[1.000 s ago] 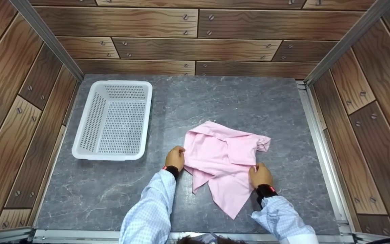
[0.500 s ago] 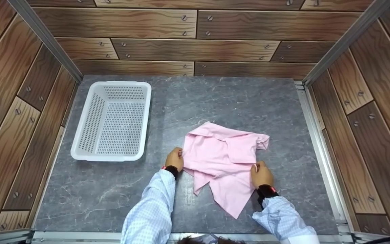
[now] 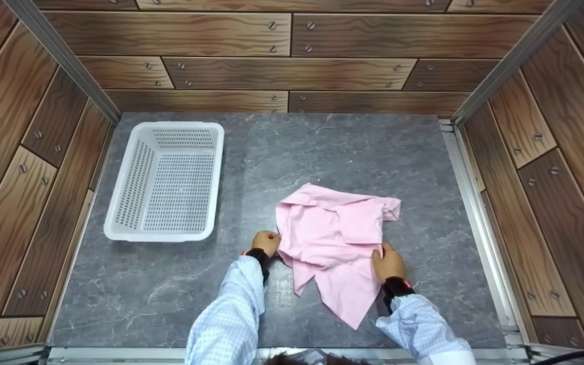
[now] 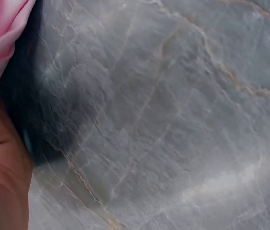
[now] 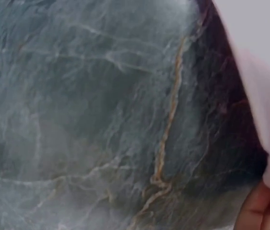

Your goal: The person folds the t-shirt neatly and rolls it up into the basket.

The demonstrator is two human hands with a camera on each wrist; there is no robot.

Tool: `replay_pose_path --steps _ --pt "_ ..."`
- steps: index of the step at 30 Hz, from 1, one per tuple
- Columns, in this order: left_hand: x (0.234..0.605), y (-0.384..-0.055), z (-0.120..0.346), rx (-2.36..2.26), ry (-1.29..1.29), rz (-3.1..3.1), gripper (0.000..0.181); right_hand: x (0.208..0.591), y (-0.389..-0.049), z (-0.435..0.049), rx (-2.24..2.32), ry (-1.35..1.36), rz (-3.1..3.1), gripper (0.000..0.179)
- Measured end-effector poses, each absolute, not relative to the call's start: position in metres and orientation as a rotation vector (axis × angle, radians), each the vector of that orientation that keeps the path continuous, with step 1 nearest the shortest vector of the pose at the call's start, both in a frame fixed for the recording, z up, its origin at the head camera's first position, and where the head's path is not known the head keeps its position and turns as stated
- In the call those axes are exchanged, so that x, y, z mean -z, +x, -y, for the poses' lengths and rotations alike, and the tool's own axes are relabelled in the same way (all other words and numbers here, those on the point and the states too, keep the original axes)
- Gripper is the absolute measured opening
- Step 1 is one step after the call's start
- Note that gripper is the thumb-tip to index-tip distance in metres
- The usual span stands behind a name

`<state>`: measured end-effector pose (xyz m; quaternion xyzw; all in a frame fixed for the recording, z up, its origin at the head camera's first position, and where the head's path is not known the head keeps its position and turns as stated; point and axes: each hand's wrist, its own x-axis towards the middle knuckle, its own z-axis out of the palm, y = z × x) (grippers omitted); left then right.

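Note:
A pink shirt (image 3: 322, 228), partly folded and wrinkled, lies on the grey marbled table, with a sleeve end poking out at its upper right and two pointed corners hanging toward the front. My left hand (image 3: 266, 242) grips its left edge with curled fingers; in the left wrist view the hand (image 4: 3, 163) shows beside a bit of pink cloth (image 4: 1, 43), the fingertips hidden. At the opposite edge my right hand (image 3: 390, 262) pinches the cloth between thumb and fingers. The right wrist view catches only a few fingers (image 5: 254, 208) against the pink fabric (image 5: 264, 81).
To the left on the table (image 3: 292, 147) stands a white perforated plastic basket (image 3: 212, 203) with nothing in it. Wood-patterned walls (image 3: 221, 73) with metal rails enclose the back and both sides. A metal rail (image 3: 119, 354) runs along the front edge.
My left hand has moved slightly toward me and right along the shirt's left edge, its fingers more curled. The shirt's lower corners shift slightly right. My right hand stays nearly still.

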<state>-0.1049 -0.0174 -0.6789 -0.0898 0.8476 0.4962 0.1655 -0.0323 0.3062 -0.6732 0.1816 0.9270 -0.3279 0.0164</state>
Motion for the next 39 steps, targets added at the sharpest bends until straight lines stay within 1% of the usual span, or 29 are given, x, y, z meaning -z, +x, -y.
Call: replay_pose_path --steps 2,3,5,6,9,10,12,13,18,25,32,36,39 --pt "0.668 -0.102 0.017 -1.435 -0.244 -2.329 0.027 0.673 -0.032 -0.306 1.037 0.555 -2.901 0.03" --pt "0.67 -0.103 0.017 -1.466 -0.217 -2.293 0.027 0.672 -0.032 -0.305 1.053 0.552 -2.911 0.028" --pt "0.68 -0.106 0.019 -1.521 -0.158 -2.254 0.025 0.672 -0.032 -0.304 1.084 0.541 -2.936 0.025" --pt "0.702 -0.11 0.02 -1.579 -0.081 -2.266 0.024 0.672 -0.032 -0.304 1.101 0.534 -2.948 0.023" --pt "0.718 -0.115 0.021 -1.583 -0.013 -2.341 0.016 0.673 -0.033 -0.303 1.143 0.523 -2.988 0.021" --pt "0.717 -0.114 0.02 -1.561 -0.021 -2.381 0.015 0.674 -0.033 -0.303 1.149 0.521 -3.003 0.021" --pt "0.709 -0.112 0.017 -1.506 -0.037 -2.475 0.013 0.676 -0.034 -0.303 1.167 0.529 -3.023 0.021" --pt "0.689 -0.109 0.015 -1.437 -0.087 -2.51 0.013 0.676 -0.035 -0.303 1.174 0.537 -3.031 0.021" --pt "0.66 -0.105 0.011 -1.257 -0.039 -2.793 0.011 0.674 -0.037 -0.304 1.221 0.572 -3.047 0.02" --pt "0.643 -0.117 0.021 -1.158 0.02 -2.986 0.017 0.675 -0.038 -0.311 1.242 0.603 -3.094 0.018" --pt "0.628 -0.136 0.035 -0.975 -0.016 -3.186 0.017 0.671 -0.037 -0.319 1.295 0.621 -3.123 0.023" --pt "0.62 -0.149 0.045 -0.828 -0.014 -3.289 0.016 0.67 -0.035 -0.323 1.317 0.606 -3.174 0.022" --pt "0.612 -0.158 0.053 -0.711 -0.018 -3.353 0.015 0.67 -0.034 -0.327 1.303 0.643 -3.154 0.021"
